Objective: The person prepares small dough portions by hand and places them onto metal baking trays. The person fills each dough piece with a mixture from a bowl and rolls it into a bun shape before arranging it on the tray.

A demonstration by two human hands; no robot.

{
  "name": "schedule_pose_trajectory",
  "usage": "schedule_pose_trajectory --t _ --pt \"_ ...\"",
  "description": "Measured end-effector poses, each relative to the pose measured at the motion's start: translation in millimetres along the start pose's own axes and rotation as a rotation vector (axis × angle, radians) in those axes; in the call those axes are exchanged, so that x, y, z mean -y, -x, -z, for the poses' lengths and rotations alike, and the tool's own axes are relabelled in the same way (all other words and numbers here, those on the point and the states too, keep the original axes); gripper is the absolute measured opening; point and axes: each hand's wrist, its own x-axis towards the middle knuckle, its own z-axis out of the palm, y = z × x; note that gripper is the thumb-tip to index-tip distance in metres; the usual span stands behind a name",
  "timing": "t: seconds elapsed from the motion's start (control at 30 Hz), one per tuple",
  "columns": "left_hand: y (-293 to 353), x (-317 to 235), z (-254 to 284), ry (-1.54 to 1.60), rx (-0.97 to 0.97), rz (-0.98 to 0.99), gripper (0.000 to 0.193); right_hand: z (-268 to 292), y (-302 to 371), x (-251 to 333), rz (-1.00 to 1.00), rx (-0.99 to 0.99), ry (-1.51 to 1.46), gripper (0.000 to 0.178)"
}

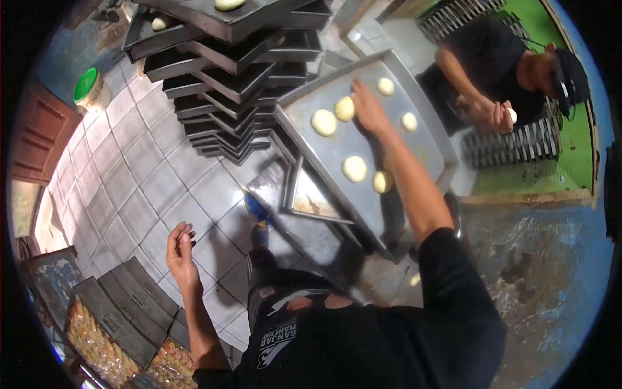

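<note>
A large metal tray (pixel 414 149) lies ahead of me with several pale yellow dough balls on it. My right hand (pixel 370 110) reaches over it, fingers stretched toward the surface and nothing visible in them. Right beside those fingers sits one dough ball (pixel 345 109); whether they touch it I cannot tell. A bigger dough ball (pixel 324 122) is just left of that one. Nearer to me on the tray are two more, a round dough ball (pixel 354 169) and a dough ball (pixel 382 182) by my forearm. Out to the left, my left hand (pixel 182 254) hangs empty above the floor, fingers loosely bent and apart.
A tall crisscrossed stack of dark metal trays (pixel 227 84) rises at the far left of my tray. A co-worker (pixel 492 71) at right holds a dough piece (pixel 512 116). A bucket with a green lid (pixel 87 87) and lidded dark boxes (pixel 123 311) stand at left.
</note>
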Motion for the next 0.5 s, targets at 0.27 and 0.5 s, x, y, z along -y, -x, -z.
schedule_pose_trajectory --t 0.27,0.5 --pt "-25 -22 -71 0.134 0.184 -0.07 0.034 61 -38 34 -0.454 0.402 -0.799 0.063" --pt "14 -89 -158 0.123 0.549 -0.309 0.029 46 40 97 0.232 0.062 0.441 0.045"
